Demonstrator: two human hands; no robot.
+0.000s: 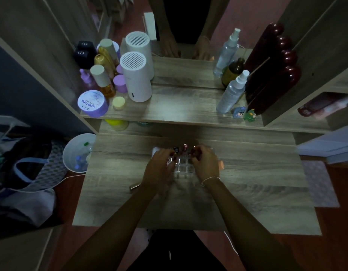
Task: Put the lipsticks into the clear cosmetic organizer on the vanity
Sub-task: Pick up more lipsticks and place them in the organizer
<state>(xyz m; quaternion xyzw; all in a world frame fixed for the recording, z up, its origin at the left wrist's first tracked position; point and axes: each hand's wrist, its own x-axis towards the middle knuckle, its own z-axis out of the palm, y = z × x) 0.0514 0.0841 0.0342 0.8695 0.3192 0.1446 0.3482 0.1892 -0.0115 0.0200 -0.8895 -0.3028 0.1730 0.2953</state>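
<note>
Vanity [247,192], organizer [183,166] between both hands

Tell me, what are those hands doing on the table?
A person is tidying lipsticks. Both hands, the left hand and the right hand, are over a clear cosmetic organizer on the vanity. A few lipsticks already stand in its back slots. One more tube lies loose on the wood beside the left wrist.
</note>
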